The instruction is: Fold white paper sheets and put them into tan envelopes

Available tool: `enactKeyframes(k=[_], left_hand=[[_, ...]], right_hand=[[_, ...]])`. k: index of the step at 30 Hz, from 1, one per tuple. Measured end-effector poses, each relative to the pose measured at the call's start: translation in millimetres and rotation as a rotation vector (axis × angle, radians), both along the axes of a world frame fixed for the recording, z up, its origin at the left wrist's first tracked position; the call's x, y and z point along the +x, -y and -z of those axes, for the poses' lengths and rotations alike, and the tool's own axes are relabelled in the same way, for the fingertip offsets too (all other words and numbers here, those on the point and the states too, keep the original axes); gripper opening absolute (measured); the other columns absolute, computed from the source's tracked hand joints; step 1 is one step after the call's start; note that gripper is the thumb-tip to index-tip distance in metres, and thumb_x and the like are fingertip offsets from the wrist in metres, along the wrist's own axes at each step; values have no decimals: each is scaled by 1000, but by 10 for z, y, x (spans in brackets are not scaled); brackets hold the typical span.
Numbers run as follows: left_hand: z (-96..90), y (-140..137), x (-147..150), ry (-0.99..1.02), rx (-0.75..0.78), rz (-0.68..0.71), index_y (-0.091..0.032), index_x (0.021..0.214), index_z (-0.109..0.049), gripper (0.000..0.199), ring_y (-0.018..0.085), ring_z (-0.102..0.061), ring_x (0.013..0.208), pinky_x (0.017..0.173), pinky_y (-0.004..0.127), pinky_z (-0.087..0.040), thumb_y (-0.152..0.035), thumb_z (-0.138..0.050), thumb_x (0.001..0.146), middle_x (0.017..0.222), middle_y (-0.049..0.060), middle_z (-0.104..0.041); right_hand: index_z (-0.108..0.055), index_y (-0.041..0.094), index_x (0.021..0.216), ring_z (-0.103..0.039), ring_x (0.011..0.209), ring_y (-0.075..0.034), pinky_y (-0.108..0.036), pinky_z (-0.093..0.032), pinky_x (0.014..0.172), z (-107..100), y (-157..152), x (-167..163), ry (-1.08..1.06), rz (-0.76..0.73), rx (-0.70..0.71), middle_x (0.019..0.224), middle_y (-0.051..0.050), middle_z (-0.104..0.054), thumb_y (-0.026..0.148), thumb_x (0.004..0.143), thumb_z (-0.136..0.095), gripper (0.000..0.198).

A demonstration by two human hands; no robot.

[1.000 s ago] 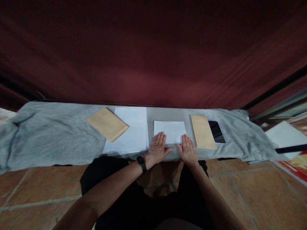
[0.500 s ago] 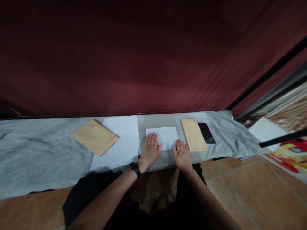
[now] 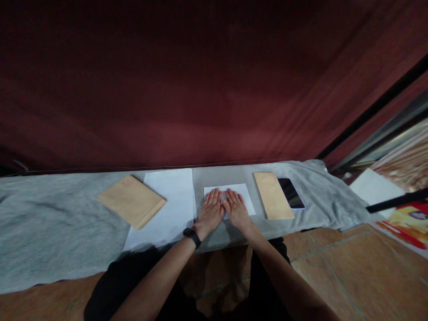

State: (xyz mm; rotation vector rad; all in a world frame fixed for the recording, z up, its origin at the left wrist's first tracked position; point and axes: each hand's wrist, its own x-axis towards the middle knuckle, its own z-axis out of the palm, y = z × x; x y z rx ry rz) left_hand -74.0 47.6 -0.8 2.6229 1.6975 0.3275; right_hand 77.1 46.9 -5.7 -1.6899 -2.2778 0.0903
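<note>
A folded-size sheet of white paper (image 3: 246, 199) lies flat on the grey cloth in front of me. My left hand (image 3: 211, 211) rests palm down on its left part, fingers stretched out. Flat on the middle of the same sheet is my right hand (image 3: 236, 208), its fingers extended and the thumb close to the left hand. The hands cover much of the paper's near side. Right of it lies a stack of brown envelopes (image 3: 273, 196). To the left are larger white sheets (image 3: 170, 200), with another brown envelope stack (image 3: 132, 200) overlapping them at a slant.
A phone (image 3: 291, 193) with a dark screen sits against the right envelopes. Grey cloth (image 3: 60, 223) covers the narrow bench, which runs along a dark red wall (image 3: 200, 111). Black bars (image 3: 397, 201) and a colourful printed box (image 3: 409, 223) stand at the right, above a tiled floor (image 3: 361, 267).
My right hand has moved left from the paper's right edge to its middle, beside the left hand. The left hand stays on the paper. The view has tilted up slightly.
</note>
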Motion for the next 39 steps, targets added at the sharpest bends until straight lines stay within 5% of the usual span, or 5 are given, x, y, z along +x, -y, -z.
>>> enactKeyframes(k=[24, 31, 35, 39], left_hand=[[99, -129, -141, 61, 86, -235, -4, 152, -36, 65, 31, -30, 150, 122, 50, -27, -42, -34, 100, 157, 21, -40], [24, -78, -132, 50, 73, -324, 8, 146, -40, 64, 36, -33, 148, 121, 50, -27, -36, -35, 100, 154, 29, -40], [-58, 56, -27, 75, 84, -178, 4, 149, -38, 60, 31, -27, 151, 124, 48, -24, -32, -33, 100, 158, 24, -37], [-44, 232, 151, 90, 73, 49, -4, 152, -36, 57, 26, -26, 152, 125, 47, -22, -24, -32, 100, 160, 18, -37]], right_hand=[[-41, 1, 150, -41, 144, -32, -50, -32, 117, 178, -139, 463, 32, 264, 132, 154, -24, -42, 46, 106, -20, 66], [-42, -3, 148, -43, 142, -34, -51, -34, 116, 178, -85, 504, 2, 328, 165, 153, -28, -41, 42, 106, -23, 64], [-39, 0, 151, -37, 146, -33, -54, -31, 117, 147, 13, 445, -99, 301, 203, 155, -26, -40, 40, 106, -23, 62], [-40, 13, 153, -35, 148, -23, -46, -33, 119, 97, 159, 233, -118, 90, 181, 157, -14, -42, 36, 107, -24, 54]])
